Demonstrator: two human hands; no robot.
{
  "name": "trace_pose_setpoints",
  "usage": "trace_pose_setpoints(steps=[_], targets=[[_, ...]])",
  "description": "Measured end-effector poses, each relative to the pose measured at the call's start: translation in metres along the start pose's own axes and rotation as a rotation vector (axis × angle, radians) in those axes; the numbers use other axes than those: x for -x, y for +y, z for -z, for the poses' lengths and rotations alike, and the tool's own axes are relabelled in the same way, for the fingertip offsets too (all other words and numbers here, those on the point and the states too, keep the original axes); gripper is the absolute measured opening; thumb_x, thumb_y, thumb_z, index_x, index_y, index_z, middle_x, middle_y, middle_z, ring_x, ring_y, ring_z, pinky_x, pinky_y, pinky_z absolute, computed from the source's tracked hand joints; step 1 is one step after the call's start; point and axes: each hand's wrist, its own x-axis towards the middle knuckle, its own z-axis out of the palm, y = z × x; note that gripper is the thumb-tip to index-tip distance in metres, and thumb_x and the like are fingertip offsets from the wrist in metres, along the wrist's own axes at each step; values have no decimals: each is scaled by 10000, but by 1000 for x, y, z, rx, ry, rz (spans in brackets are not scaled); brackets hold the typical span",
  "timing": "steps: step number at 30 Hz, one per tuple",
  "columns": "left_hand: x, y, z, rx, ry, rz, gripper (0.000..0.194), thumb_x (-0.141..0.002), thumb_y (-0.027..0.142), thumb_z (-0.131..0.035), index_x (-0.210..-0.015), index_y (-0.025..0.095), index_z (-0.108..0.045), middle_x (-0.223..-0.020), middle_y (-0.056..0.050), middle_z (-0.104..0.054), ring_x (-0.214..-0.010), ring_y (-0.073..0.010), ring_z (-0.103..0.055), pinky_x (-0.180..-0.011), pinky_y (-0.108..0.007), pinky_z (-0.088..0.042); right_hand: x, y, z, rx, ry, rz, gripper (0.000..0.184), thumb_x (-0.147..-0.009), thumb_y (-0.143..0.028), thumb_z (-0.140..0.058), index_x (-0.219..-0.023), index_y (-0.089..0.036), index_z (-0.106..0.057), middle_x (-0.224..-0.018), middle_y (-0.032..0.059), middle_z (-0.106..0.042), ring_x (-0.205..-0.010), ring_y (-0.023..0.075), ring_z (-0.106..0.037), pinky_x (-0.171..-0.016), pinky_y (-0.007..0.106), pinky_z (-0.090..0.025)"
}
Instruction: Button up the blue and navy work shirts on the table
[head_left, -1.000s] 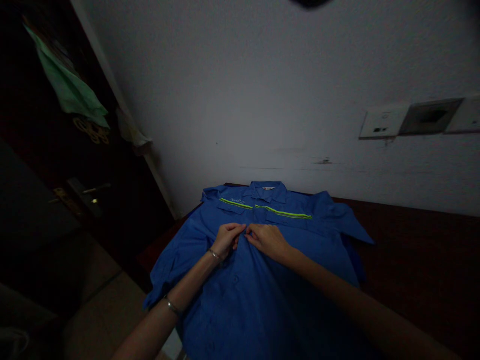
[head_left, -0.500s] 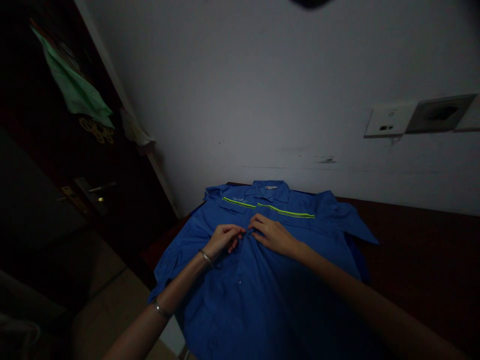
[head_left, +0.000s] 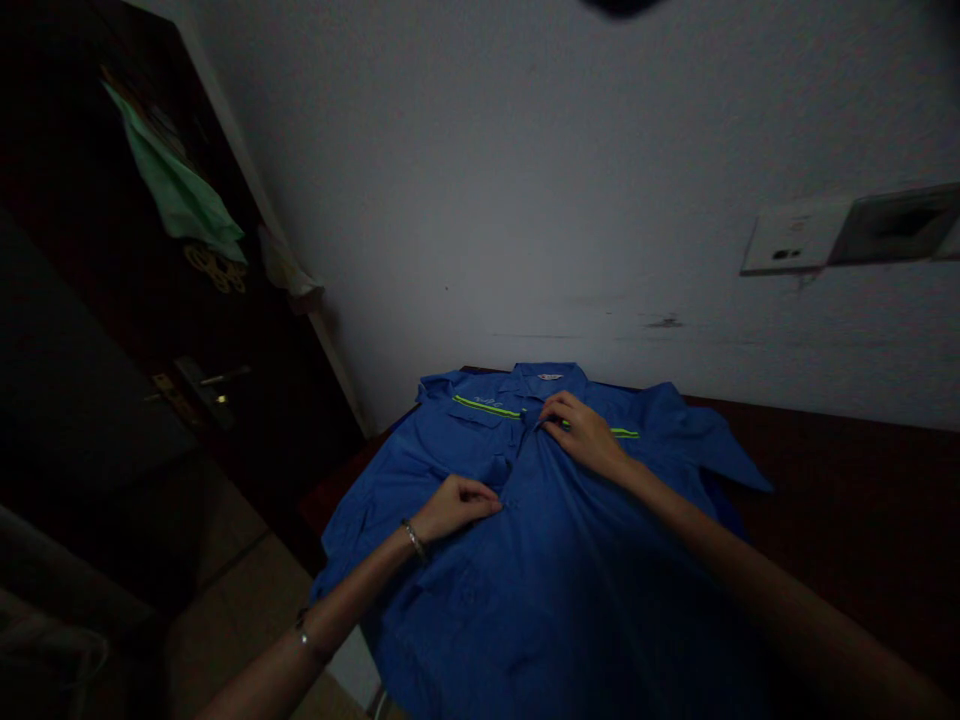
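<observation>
A blue short-sleeved work shirt (head_left: 442, 460) with a buttoned front and yellow-green chest stripes lies spread out, its collar toward the wall. My right hand (head_left: 581, 432) pinches the front edge near the chest stripe and lifts the cloth into a fold. Lower down, my left hand (head_left: 457, 507) is closed with thumb and finger together on the front placket. A bracelet circles the left wrist and a second band sits higher on that forearm. Whether a button lies under the left fingertips is too dark to tell.
The shirt rests on a dark reddish wooden table (head_left: 840, 480) against a pale wall (head_left: 480, 200). Wall sockets (head_left: 799, 238) are at the right. On the left stands a dark door (head_left: 292, 370) with a metal handle (head_left: 225, 377) and a hanging green cloth (head_left: 184, 195).
My right hand has moved up toward the collar, pulling the front edge with it. My left hand has slid slightly down the placket, so the hands are farther apart. The view has shifted slightly.
</observation>
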Motion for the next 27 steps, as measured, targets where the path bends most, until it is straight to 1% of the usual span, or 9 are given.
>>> trace_pose_setpoints(steps=[5,8,10,13,15,18,20,22,27], targets=[[-30,-1,-21,69,126,-97,341,-589,395,-693,-768,104,-689,-586,-10,-596,-512,-84,-464,-504,-186,-326,-1,19,3,12,106,-77,120,-783,-170,-488,-837,-178,-595,-938,27,-543,-759,128,-543,-746,273,-436],[-44,4,-27,76,148,-101,268,-595,349,-682,-684,96,-677,-535,2,-561,-478,-73,-428,-476,-186,-298,-1,23,5,45,89,-114,159,-767,-143,-475,-858,-172,-603,-965,40,-541,-731,124,-540,-729,271,-442],[-47,10,-28,81,140,-77,221,-596,318,-676,-634,100,-662,-475,24,-511,-438,-60,-392,-446,-183,-269,-2,17,10,83,74,-135,250,-736,-100,-465,-932,-176,-601,-1035,54,-526,-717,117,-539,-716,266,-443],[-39,21,-23,121,131,-30,221,-606,328,-670,-651,112,-650,-427,47,-460,-392,-53,-364,-404,-182,-240,-4,-6,23,119,107,-118,364,-706,-67,-449,-1022,-191,-581,-1109,64,-505,-768,129,-544,-721,267,-438],[-30,28,-16,172,125,-3,260,-615,367,-670,-693,121,-643,-433,50,-462,-375,-52,-366,-383,-179,-235,-4,-27,32,68,120,-58,325,-707,-71,-447,-969,-188,-601,-1038,55,-540,-815,144,-544,-733,268,-432],[-14,38,-7,234,109,8,306,-620,412,-671,-716,125,-627,-444,51,-462,-357,-45,-361,-359,-173,-231,1,-59,36,-101,-26,64,237,-711,-79,-462,-851,-181,-623,-871,30,-585,-736,121,-545,-688,244,-431],[-5,44,-3,258,103,3,316,-623,418,-671,-711,118,-621,-444,50,-456,-352,-41,-353,-351,-171,-232,9,-75,31,-179,-152,112,189,-711,-93,-495,-818,-182,-623,-816,16,-593,-685,106,-541,-654,227,-427],[4,48,-1,278,105,-4,319,-630,417,-666,-715,113,-622,-444,49,-450,-353,-38,-349,-345,-170,-232,18,-85,23,-206,-221,121,143,-718,-127,-537,-820,-184,-619,-790,8,-594,-655,98,-537,-641,223,-426],[19,51,-4,338,155,-14,284,-644,384,-656,-711,111,-615,-419,54,-431,-338,-37,-331,-328,-169,-225,37,-93,6,-165,-206,161,119,-784,-207,-539,-888,-195,-595,-869,16,-588,-690,95,-552,-634,215,-426]])
